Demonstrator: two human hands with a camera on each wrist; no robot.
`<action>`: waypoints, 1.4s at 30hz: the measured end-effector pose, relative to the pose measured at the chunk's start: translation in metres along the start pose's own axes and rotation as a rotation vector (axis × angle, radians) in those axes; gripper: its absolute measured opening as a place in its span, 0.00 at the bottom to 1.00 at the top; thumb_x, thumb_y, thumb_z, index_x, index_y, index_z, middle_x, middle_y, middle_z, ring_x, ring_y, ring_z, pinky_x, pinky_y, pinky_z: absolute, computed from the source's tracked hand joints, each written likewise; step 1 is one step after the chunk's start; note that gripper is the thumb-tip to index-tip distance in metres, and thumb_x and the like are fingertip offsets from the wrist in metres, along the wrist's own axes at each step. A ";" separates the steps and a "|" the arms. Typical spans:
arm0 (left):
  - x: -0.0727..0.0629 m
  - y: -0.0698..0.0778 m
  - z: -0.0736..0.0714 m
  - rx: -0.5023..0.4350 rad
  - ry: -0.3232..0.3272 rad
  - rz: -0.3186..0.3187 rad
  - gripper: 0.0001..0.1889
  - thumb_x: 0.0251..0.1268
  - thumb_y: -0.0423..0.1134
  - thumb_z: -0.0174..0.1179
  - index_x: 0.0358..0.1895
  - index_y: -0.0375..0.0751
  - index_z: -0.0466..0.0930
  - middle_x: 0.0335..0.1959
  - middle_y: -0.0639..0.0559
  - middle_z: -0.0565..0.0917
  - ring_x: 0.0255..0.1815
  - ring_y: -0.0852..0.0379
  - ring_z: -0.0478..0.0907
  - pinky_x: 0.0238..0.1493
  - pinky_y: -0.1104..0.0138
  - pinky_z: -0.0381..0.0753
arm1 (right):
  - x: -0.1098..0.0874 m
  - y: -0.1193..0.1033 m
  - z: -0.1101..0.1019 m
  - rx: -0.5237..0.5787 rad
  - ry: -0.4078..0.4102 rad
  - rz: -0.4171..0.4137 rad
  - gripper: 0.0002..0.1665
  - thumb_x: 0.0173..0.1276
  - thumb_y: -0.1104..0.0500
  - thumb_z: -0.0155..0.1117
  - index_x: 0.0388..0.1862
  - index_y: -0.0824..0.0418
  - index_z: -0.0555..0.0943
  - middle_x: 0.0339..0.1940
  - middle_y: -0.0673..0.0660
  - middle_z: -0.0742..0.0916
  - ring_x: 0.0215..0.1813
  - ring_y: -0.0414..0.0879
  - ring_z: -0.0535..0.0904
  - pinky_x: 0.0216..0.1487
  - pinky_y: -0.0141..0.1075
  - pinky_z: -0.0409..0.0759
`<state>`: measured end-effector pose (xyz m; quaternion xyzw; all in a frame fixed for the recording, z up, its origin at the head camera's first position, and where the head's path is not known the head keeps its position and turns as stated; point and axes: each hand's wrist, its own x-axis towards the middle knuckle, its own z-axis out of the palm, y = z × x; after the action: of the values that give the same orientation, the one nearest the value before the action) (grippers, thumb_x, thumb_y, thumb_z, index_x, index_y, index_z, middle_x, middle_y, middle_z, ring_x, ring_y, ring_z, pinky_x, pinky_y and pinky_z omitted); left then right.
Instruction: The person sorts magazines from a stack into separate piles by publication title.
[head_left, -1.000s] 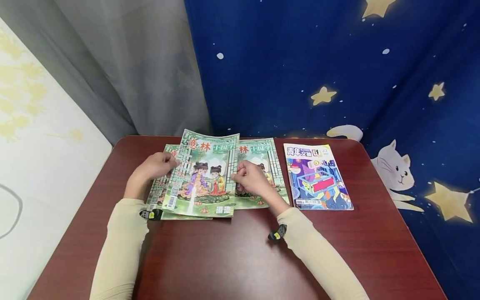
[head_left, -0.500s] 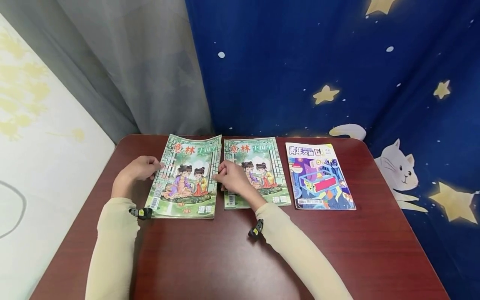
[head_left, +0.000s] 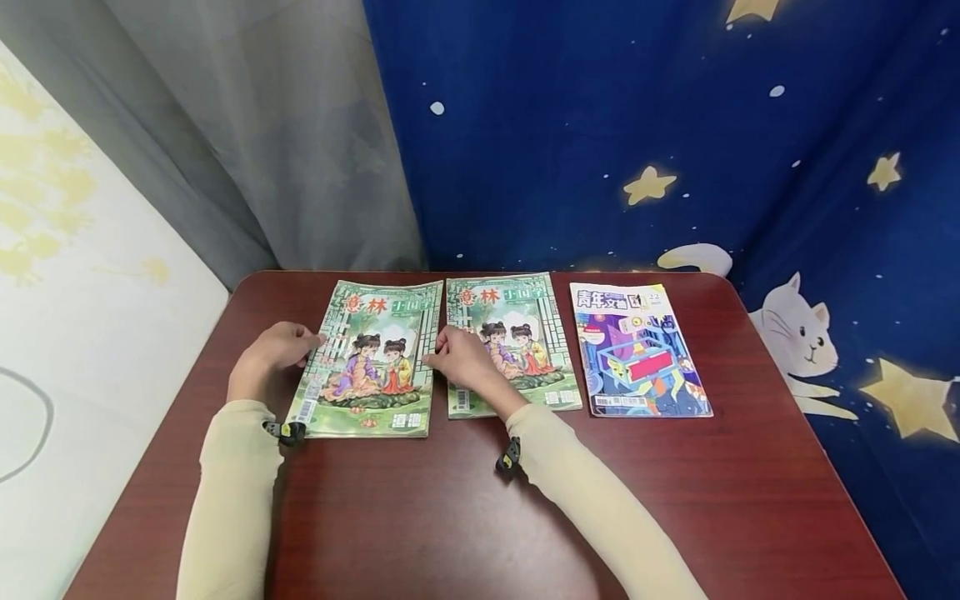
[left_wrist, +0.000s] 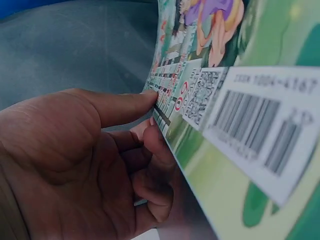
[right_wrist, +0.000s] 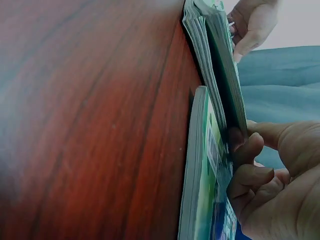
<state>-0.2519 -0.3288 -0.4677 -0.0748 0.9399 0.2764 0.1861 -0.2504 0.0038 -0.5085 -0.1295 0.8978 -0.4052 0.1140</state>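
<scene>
my left hand (head_left: 279, 348) pinches the left edge of the upper green magazine (head_left: 378, 350), left of frame centre; my right hand (head_left: 463, 358) pinches its right edge. second green magazine (head_left: 525, 342) at centre, purple-blue magazine (head_left: 637, 354) centre right.

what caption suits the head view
Left grip and right grip hold the leftmost magazine, beside its twin and a purple magazine.

Home-like room, blue star-and-cat curtain (head_left: 525, 150), grey drape (head_left: 300, 125), yellow-patterned white wall (head_left: 97, 358), reddish-brown table (head_left: 405, 517)
</scene>
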 end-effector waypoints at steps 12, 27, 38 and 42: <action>-0.012 -0.002 0.003 0.015 0.042 -0.078 0.35 0.82 0.68 0.41 0.46 0.36 0.80 0.45 0.39 0.82 0.48 0.42 0.76 0.48 0.50 0.74 | -0.021 0.016 -0.021 0.358 -0.188 0.053 0.24 0.77 0.55 0.69 0.68 0.60 0.79 0.41 0.58 0.93 0.27 0.49 0.88 0.25 0.42 0.87; -0.028 0.036 0.018 0.065 0.180 0.041 0.42 0.80 0.69 0.43 0.72 0.31 0.65 0.64 0.29 0.78 0.59 0.31 0.78 0.58 0.38 0.76 | -0.038 0.045 -0.063 0.252 -0.015 0.050 0.18 0.82 0.50 0.60 0.61 0.58 0.84 0.46 0.56 0.93 0.33 0.49 0.91 0.26 0.41 0.86; -0.030 0.079 0.038 -0.042 0.223 0.240 0.37 0.81 0.65 0.49 0.77 0.39 0.65 0.66 0.36 0.81 0.63 0.37 0.82 0.60 0.42 0.79 | -0.039 0.065 -0.080 0.097 0.115 0.025 0.16 0.81 0.49 0.60 0.59 0.55 0.83 0.51 0.55 0.90 0.29 0.45 0.89 0.25 0.39 0.82; -0.024 0.098 0.052 -0.102 0.110 0.405 0.30 0.83 0.59 0.51 0.75 0.44 0.70 0.65 0.41 0.83 0.61 0.42 0.85 0.59 0.46 0.82 | -0.037 0.073 -0.085 0.072 0.185 0.055 0.17 0.80 0.48 0.60 0.60 0.54 0.84 0.52 0.53 0.91 0.25 0.44 0.89 0.26 0.40 0.84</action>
<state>-0.2378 -0.2174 -0.4506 0.0913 0.9293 0.3507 0.0709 -0.2523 0.1219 -0.5048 -0.0626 0.8926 -0.4440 0.0464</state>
